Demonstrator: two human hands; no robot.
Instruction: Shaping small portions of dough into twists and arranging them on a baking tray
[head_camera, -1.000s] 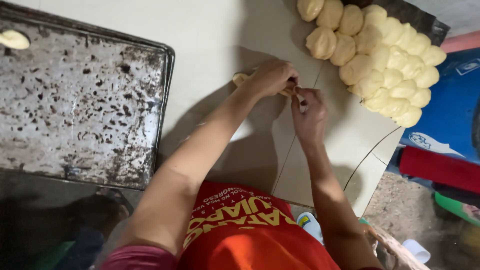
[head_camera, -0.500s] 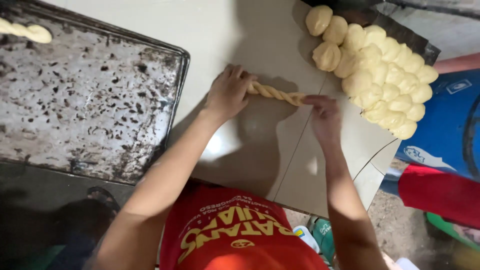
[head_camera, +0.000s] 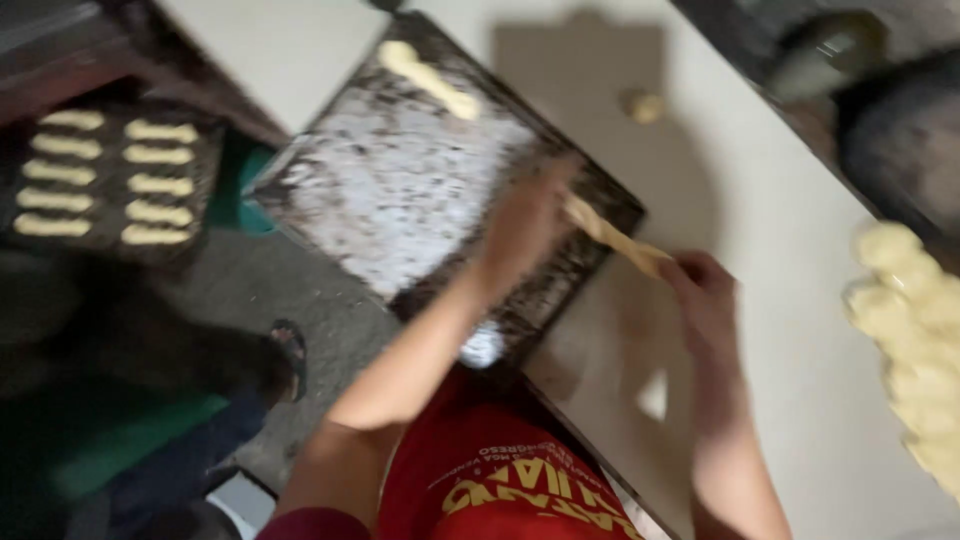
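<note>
Both hands now carry the twisted dough strip (head_camera: 615, 238) off the table's bare middle, over the near corner of the baking tray (head_camera: 400, 190).

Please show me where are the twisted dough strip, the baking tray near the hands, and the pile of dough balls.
twisted dough strip (head_camera: 612, 236), head view, middle of strip
baking tray (head_camera: 400, 190), head view, bare floured bottom
pile of dough balls (head_camera: 915, 330), head view, centre of pile

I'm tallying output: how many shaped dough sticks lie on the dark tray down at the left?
8 on the lower tray: two columns of four dough sticks. The picture is blurred, so more may be hidden. One more lies on the table's baking tray.
</note>
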